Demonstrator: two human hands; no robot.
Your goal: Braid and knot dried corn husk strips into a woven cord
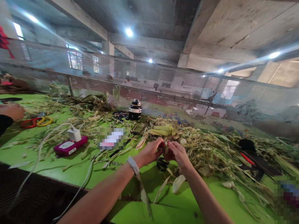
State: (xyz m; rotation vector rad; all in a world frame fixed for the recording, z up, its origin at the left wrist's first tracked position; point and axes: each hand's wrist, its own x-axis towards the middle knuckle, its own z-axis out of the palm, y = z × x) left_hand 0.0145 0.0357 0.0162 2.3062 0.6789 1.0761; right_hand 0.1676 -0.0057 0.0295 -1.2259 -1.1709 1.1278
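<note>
My left hand (150, 151), with a white band on its wrist, and my right hand (179, 155) meet above the green table. Their fingertips pinch a small pale piece of corn husk (166, 147), mostly hidden by the fingers. Below the hands lies a black looped object (162, 164), partly covered. A broad pale husk (178, 184) is beside my right wrist, and a long husk strip (144, 194) hangs or lies below my left wrist; I cannot tell which. Just beyond my fingers rests a bundle of yellow-green husks (162, 130).
Husk scraps (203, 146) cover much of the green table (130, 211). A black jar-shaped bottle (135, 109) stands behind. Leftward are a magenta box (70, 146) with a white charger (74, 134), cables, red-and-yellow-handled scissors (37, 122) and another person's hand (14, 111). Perforated mesh (149, 90) borders the back.
</note>
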